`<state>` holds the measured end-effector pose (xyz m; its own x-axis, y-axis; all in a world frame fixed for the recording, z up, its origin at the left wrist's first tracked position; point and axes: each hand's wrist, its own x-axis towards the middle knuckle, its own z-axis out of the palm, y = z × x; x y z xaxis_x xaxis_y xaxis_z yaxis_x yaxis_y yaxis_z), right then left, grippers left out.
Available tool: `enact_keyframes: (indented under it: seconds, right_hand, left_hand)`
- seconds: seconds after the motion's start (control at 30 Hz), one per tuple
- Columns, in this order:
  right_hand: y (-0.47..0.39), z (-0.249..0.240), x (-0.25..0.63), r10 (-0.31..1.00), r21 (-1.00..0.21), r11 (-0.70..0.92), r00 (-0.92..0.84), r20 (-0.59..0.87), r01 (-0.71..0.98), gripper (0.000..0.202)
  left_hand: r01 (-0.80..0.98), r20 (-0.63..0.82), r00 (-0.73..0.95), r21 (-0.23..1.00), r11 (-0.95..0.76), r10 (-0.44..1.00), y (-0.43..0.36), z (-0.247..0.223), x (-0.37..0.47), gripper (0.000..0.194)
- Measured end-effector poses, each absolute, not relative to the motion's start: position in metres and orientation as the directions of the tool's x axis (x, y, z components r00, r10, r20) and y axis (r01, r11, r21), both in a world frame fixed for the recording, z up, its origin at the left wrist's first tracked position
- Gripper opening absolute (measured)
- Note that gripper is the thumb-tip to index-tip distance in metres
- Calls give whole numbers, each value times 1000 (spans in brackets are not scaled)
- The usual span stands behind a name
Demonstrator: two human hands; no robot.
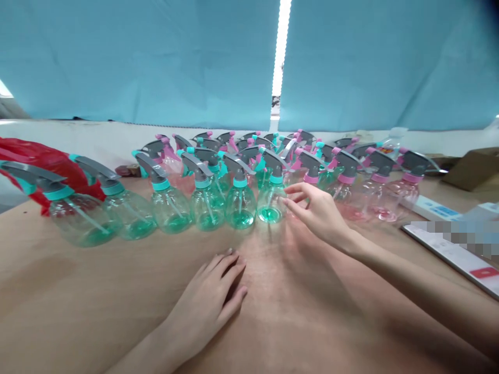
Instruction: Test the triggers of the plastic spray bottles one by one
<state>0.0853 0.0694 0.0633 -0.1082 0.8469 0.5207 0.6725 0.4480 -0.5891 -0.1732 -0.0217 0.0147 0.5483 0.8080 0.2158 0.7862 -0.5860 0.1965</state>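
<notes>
Several see-through spray bottles with grey trigger heads stand upright in a row across the wooden table. A green spray bottle (270,200) with a turquoise collar is nearest to my right hand (317,210). Thumb and fingers of that hand are parted at the bottle's right side; whether they touch it I cannot tell. Pink spray bottles (343,192) stand just behind and to the right of this hand, partly hidden by it. My left hand (212,291) rests on the table in front of the row, fingers loosely spread, holding nothing.
More spray bottles (228,140) crowd behind the front row. A red plastic bag (39,166) lies at the left. On the right are a tablet-like flat panel (448,254), a cardboard box (473,169) and a clear bottle (393,139). Blue sheeting (156,62) hangs behind the table (97,301).
</notes>
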Motion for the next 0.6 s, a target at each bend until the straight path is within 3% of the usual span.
enact_keyframes:
  seconds: [0.1, 0.33, 0.6]
  right_hand:
    - [78, 64, 94, 891, -593, 353, -66, 450, 724, 38]
    - [102, 65, 72, 918, -623, 325, -79, 388, 712, 70]
    - [102, 67, 70, 925, -633, 337, -118, 362, 697, 51]
  left_hand:
    - [784, 224, 541, 214, -582, 811, -21, 18, -173, 34]
    - [797, 223, 475, 301, -524, 851, -18, 21, -169, 31]
    - [756, 232, 452, 414, -508, 861, -16, 30, -145, 27]
